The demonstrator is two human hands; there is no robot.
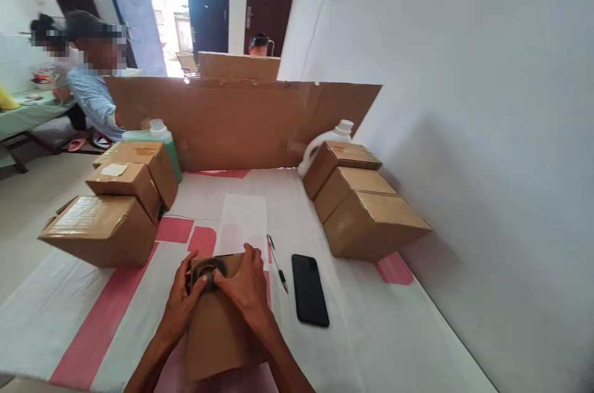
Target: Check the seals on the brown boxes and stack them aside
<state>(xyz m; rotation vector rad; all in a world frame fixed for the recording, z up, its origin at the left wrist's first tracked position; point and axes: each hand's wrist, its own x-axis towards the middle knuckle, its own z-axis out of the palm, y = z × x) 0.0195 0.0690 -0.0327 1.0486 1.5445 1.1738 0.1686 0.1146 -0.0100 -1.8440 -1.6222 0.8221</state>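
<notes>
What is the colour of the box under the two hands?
The box is brown; the head view, the only one, shows it best.

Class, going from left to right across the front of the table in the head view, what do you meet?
Front left box, left hand, right hand, pen, black phone, front right box.

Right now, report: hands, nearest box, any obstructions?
Left hand, right hand on nearest cardboard box. Dark round item atop it, between hands. Pen, black smartphone lie to the right, clear of hands.
</notes>
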